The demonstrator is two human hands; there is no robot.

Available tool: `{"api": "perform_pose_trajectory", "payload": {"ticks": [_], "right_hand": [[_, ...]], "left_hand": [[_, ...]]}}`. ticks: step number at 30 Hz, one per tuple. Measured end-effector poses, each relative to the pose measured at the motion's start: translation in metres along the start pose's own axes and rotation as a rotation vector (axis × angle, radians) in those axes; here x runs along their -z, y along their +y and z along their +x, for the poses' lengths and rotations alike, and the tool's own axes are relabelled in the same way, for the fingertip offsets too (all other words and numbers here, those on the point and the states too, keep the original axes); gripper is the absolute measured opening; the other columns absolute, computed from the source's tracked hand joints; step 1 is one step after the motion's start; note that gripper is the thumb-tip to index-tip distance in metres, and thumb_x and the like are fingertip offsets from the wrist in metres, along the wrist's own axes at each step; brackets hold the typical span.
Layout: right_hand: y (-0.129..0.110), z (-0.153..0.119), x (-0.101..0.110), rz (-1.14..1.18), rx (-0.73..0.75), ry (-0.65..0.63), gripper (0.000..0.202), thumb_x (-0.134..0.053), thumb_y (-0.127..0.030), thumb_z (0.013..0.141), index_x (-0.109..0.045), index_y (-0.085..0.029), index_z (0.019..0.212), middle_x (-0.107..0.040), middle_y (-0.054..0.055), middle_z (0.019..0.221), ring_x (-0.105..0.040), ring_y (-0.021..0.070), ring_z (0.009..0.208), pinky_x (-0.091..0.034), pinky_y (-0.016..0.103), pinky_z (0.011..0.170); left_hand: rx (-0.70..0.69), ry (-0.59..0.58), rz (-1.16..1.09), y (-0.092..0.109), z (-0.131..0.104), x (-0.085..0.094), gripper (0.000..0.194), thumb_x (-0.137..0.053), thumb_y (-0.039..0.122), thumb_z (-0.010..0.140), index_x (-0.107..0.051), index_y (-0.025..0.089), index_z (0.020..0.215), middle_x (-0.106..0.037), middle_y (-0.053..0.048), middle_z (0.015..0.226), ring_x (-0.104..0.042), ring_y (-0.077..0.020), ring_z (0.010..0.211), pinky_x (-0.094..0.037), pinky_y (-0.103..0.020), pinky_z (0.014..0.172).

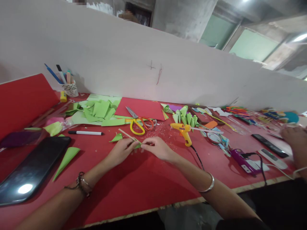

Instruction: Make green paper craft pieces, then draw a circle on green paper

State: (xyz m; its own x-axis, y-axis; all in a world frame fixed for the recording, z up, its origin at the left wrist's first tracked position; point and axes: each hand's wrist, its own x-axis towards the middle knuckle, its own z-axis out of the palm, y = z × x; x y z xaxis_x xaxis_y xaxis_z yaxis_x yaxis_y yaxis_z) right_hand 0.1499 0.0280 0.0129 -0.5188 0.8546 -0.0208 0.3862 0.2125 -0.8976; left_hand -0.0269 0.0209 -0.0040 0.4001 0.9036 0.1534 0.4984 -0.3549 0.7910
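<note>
My left hand [123, 149] is closed around a thin wooden stick [127, 134] and a small piece of green paper [138, 145] at its lower end. My right hand [155, 147] pinches the other side of that green paper, fingertips close to the left ones. Just behind the left hand lies a green paper scrap [117, 137]. Yellow-handled scissors [137, 127] rest beyond my hands, blades pointing back left. A yellow glue gun [183, 132] stands to the right of my right hand, its cord running toward the table edge. One green paper cone [66, 162] lies at left.
Green paper pieces [98, 110] and a red sheet [141, 108] lie at the back, beside rolled green cones [183, 115]. A black tablet [33, 169] and marker [85, 133] are at left. A purple power strip [246, 162] and another person's hand [295, 140] are at right.
</note>
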Motion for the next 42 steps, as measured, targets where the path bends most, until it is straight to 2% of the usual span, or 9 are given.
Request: {"api": "perform_pose_trajectory", "payload": {"ticks": [2, 7, 13, 17, 20, 26, 35, 40, 42], "right_hand": [[-0.001, 0.000, -0.001, -0.034, 0.028, 0.038, 0.016, -0.053, -0.023, 0.076, -0.062, -0.013, 0.068, -0.062, 0.001, 0.066, -0.054, 0.0094, 0.062, -0.038, 0.021, 0.061], [-0.010, -0.001, -0.001, -0.015, -0.031, 0.002, 0.017, -0.053, -0.024, 0.077, -0.058, -0.013, 0.064, -0.056, -0.002, 0.056, -0.044, 0.0055, 0.046, -0.036, 0.018, 0.051], [-0.013, -0.003, 0.002, -0.098, -0.018, -0.171, 0.024, -0.040, -0.024, 0.085, -0.057, -0.014, 0.071, -0.059, -0.001, 0.066, -0.040, 0.0050, 0.044, -0.032, 0.018, 0.046], [-0.016, -0.004, 0.001, -0.427, 0.115, -0.058, 0.025, -0.039, -0.020, 0.086, -0.058, -0.013, 0.072, -0.059, 0.001, 0.067, -0.048, 0.0080, 0.058, -0.032, 0.019, 0.057], [-0.016, -0.003, -0.003, -0.616, 0.122, 0.002, 0.020, -0.042, -0.021, 0.086, -0.060, -0.013, 0.080, -0.061, 0.004, 0.074, -0.051, 0.0107, 0.065, -0.031, 0.021, 0.060], [-0.009, 0.000, -0.005, -0.736, 0.114, 0.048, 0.021, -0.043, -0.026, 0.086, -0.061, -0.016, 0.080, -0.062, 0.004, 0.073, -0.052, 0.0118, 0.066, -0.029, 0.022, 0.060], [-0.012, -0.006, -0.009, -1.010, 0.029, 0.091, 0.021, -0.042, -0.029, 0.087, -0.058, -0.017, 0.081, -0.063, 0.006, 0.075, -0.056, 0.0155, 0.067, -0.032, 0.024, 0.055], [-0.018, -0.011, -0.019, -1.149, 0.100, 0.075, 0.017, -0.039, -0.011, 0.085, -0.055, -0.015, 0.087, -0.061, 0.009, 0.080, -0.054, 0.0192, 0.081, -0.037, 0.024, 0.058], [-0.019, -0.011, -0.019, -1.122, 0.120, 0.099, 0.016, -0.040, -0.011, 0.085, -0.055, -0.015, 0.086, -0.061, 0.009, 0.082, -0.053, 0.0187, 0.081, -0.038, 0.024, 0.059]], "left_hand": [[0.003, 0.029, -0.026, 0.001, -0.001, -0.002, 0.033, -0.036, 0.036, 0.083, -0.049, 0.016, 0.060, -0.049, 0.004, 0.055, -0.045, -0.0090, 0.053, -0.036, -0.020, 0.051], [-0.013, 0.056, -0.033, 0.001, -0.002, -0.001, 0.033, -0.036, 0.036, 0.083, -0.048, 0.016, 0.059, -0.044, 0.005, 0.053, -0.042, -0.0086, 0.051, -0.034, -0.020, 0.050], [-0.013, -0.002, -0.104, -0.004, 0.001, 0.002, 0.031, -0.039, 0.035, 0.081, -0.051, 0.016, 0.060, -0.049, 0.004, 0.053, -0.046, -0.0091, 0.051, -0.036, -0.019, 0.051], [-0.007, 0.058, -0.083, -0.006, 0.002, 0.001, 0.033, -0.039, 0.036, 0.081, -0.050, 0.016, 0.057, -0.050, 0.003, 0.054, -0.047, -0.0098, 0.053, -0.037, -0.020, 0.053], [-0.003, 0.082, -0.059, -0.008, 0.002, 0.000, 0.035, -0.039, 0.038, 0.081, -0.050, 0.016, 0.056, -0.050, 0.003, 0.054, -0.046, -0.0101, 0.053, -0.036, -0.021, 0.053], [0.012, 0.060, -0.048, -0.012, 0.001, 0.001, 0.033, -0.041, 0.037, 0.081, -0.055, 0.016, 0.060, -0.054, 0.002, 0.055, -0.049, -0.0105, 0.055, -0.038, -0.021, 0.054], [0.265, -0.072, -0.300, 0.006, -0.002, -0.007, 0.038, -0.038, 0.041, 0.080, -0.055, 0.015, 0.058, -0.062, 0.000, 0.052, -0.053, -0.0103, 0.043, -0.042, -0.021, 0.049], [0.233, 0.066, -0.283, 0.003, -0.001, -0.012, 0.043, -0.038, 0.046, 0.079, -0.052, 0.015, 0.052, -0.056, 0.000, 0.047, -0.048, -0.0099, 0.042, -0.039, -0.022, 0.048], [0.196, 0.108, -0.247, 0.001, -0.001, -0.011, 0.043, -0.039, 0.046, 0.079, -0.050, 0.016, 0.051, -0.053, 0.001, 0.046, -0.047, -0.0099, 0.043, -0.038, -0.022, 0.047]]}}
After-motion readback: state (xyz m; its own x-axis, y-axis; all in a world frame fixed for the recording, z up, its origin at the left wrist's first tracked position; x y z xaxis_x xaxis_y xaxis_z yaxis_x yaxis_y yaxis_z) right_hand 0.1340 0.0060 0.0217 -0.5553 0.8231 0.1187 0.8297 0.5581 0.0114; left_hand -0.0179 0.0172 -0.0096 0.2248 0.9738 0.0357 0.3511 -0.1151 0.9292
